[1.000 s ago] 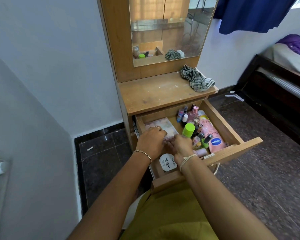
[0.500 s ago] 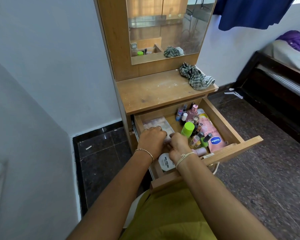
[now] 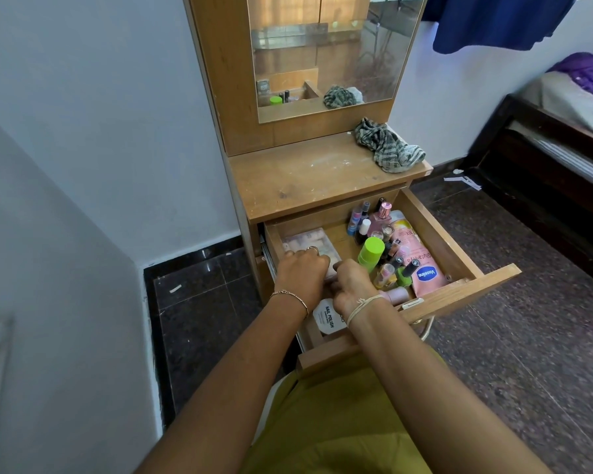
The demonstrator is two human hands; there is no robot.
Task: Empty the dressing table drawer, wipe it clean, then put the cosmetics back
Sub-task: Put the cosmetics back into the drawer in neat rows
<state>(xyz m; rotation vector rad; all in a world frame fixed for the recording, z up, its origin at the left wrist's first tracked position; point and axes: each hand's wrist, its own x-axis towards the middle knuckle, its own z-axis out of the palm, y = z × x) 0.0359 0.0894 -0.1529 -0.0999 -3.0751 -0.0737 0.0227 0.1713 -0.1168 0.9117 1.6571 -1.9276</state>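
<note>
- Your left hand (image 3: pixel 300 273) reaches into the open drawer (image 3: pixel 459 295) below the worktop (image 3: pixel 305 179), fingers curled over a pale flat box (image 3: pixel 305 239) at its left rear.
- Your right hand (image 3: pixel 351 285), just beside it, meets that box's near edge; its grip cannot be told.
- A green-capped bottle (image 3: pixel 370 253) and a pink Vaseline tube (image 3: pixel 421 265) crowd the drawer's right side.
- A striped cloth (image 3: pixel 387 148) lies on the worktop.

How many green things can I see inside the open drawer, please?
2. A lime-green container stands in the middle of the drawer, beside the right hand. A small green bottle is next to the pink Vaseline tube. More may be hidden.
</note>
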